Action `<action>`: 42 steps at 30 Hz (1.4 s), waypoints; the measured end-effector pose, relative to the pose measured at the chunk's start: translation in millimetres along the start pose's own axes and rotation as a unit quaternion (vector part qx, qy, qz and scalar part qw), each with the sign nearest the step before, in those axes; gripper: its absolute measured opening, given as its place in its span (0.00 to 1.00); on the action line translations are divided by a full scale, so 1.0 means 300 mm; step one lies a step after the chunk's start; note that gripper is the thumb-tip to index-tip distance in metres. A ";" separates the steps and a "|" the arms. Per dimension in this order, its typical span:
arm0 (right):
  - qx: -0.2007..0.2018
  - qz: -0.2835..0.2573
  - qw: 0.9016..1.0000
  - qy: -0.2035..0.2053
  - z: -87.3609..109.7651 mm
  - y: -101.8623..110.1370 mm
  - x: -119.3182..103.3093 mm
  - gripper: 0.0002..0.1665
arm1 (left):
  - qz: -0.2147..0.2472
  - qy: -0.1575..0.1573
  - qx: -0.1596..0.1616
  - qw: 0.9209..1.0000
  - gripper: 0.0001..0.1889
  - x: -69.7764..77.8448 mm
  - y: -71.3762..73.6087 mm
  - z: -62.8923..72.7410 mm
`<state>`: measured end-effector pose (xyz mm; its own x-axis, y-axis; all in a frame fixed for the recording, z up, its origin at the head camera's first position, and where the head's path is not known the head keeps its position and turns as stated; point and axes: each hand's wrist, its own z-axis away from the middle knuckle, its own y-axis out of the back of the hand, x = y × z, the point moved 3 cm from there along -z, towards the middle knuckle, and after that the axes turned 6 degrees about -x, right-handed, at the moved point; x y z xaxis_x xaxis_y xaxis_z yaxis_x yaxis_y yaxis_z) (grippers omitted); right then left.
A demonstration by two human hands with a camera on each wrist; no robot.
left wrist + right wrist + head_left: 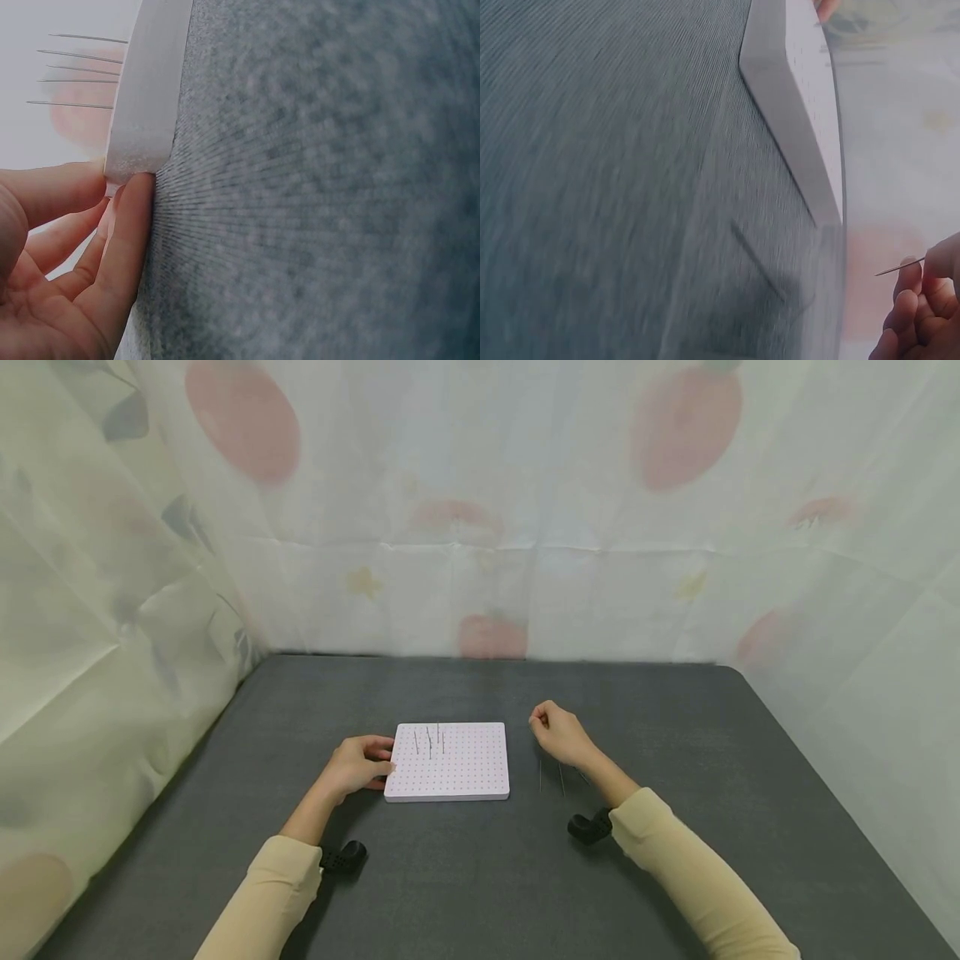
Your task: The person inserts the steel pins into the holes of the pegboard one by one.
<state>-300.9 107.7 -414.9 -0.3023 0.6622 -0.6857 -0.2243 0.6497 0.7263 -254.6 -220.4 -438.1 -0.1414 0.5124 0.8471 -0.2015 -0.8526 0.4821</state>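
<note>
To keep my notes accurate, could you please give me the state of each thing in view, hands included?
White board: flat on the table
Standing pins: upright in the board
Loose pins: lying on the table
Held pin: pinched, clear of the board
Left hand: gripping the board's left edge
Right hand: curled, pinching one pin
Curtain: hanging, creased

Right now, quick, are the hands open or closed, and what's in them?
Left hand: closed, holding the edge of the white pegboard.
Right hand: closed, pinching a thin metal pin.
</note>
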 end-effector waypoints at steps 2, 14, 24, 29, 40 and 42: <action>0.000 -0.005 1.000 0.002 -0.009 -0.014 -0.015 0.08 | 0.001 0.000 -0.001 1.000 0.25 -0.001 0.001 -0.001; -0.009 -0.040 0.999 0.021 -0.046 -0.087 -0.100 0.05 | 0.003 0.005 -0.004 1.000 0.25 -0.002 0.001 -0.004; -0.002 -0.040 0.998 0.049 -0.054 -0.136 -0.163 0.04 | 0.003 0.005 -0.002 1.000 0.25 0.001 0.000 -0.003; 0.005 -0.032 0.998 0.057 -0.061 -0.162 -0.180 0.03 | -0.001 0.006 0.000 1.000 0.25 0.001 0.000 -0.002; 0.020 -0.021 0.994 0.109 -0.061 -0.218 -0.220 0.04 | -0.003 0.003 0.004 1.000 0.25 0.000 -0.002 -0.003; 0.021 -0.019 0.993 0.116 -0.061 -0.225 -0.226 0.04 | -0.003 0.003 0.003 1.000 0.25 0.003 -0.002 -0.001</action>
<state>-282.1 12.1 -416.6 -0.4999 0.5366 -0.6798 -0.2029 0.6905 0.6943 -254.9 -219.5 -437.8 -0.1453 0.5181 0.8429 -0.1963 -0.8501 0.4887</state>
